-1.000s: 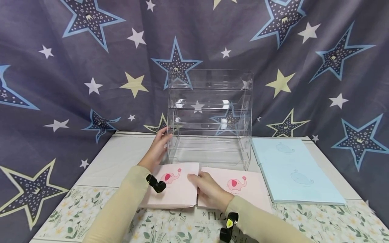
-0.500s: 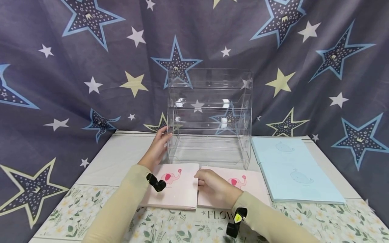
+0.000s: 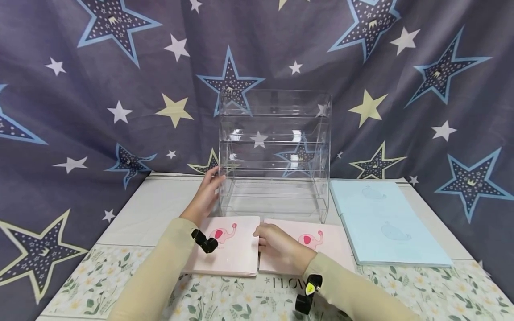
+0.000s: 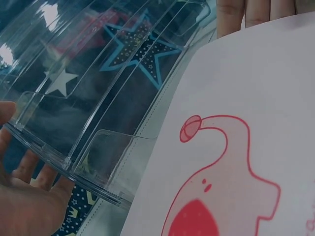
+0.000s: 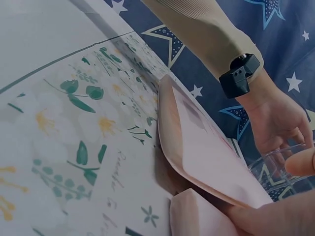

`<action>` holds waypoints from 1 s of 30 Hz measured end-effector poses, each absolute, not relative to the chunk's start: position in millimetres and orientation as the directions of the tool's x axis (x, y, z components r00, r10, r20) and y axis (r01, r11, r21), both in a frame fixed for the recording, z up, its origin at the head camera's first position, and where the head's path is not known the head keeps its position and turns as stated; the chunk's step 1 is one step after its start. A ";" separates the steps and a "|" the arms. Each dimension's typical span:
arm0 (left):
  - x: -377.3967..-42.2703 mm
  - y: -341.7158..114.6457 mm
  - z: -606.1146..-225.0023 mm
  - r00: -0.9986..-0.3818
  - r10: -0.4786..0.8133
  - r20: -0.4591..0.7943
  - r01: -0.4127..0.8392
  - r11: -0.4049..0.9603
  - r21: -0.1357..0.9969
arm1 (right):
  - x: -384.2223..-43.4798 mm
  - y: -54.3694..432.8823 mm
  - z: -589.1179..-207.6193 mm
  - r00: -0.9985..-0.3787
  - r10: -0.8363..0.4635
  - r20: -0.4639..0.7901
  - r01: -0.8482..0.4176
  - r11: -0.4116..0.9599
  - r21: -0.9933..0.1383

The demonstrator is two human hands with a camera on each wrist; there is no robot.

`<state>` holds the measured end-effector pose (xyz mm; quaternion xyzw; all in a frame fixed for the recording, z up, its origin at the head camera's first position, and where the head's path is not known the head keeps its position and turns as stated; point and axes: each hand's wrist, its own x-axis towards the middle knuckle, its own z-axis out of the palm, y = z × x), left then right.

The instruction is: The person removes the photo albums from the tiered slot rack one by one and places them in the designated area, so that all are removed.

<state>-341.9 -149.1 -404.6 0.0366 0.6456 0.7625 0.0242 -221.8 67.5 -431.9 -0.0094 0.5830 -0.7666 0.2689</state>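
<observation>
My left hand grips the left side of a clear acrylic tiered rack, thumb in front of the panel and fingers behind it. In front of the rack lies a pink notebook with a red elephant drawing. My right hand holds this notebook's right edge; the right wrist view shows its thumb above the edge and a finger tucked under it. A second pink elephant notebook lies beneath and to the right of that hand, partly covered by it.
Light-blue whale notebooks lie overlapping at the right of the table. A floral cloth covers the table's front part. Behind the rack hangs a dark curtain with stars.
The right thumb has come off the left notebook's cover and that hand has shifted slightly right, to the notebook's right edge. The left hand stays on the rack.
</observation>
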 end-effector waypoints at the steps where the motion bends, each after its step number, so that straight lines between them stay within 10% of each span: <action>1: -341.9 -148.8 -404.6 -0.996 0.083 0.026 0.012 -0.166 0.986 | -221.7 68.2 -431.0 -0.860 -0.418 -0.292 0.386 -0.161 -0.908; 21: -338.5 -144.0 -405.6 -0.996 0.088 0.016 0.003 -0.141 0.990 | -218.0 111.1 -417.9 -0.895 -0.421 -0.147 0.215 -0.119 -0.969; 30: -336.9 -141.6 -404.0 -0.997 0.071 0.031 0.023 -0.109 0.994 | -224.4 169.1 -421.3 -0.894 -0.447 0.014 -0.072 0.113 -0.991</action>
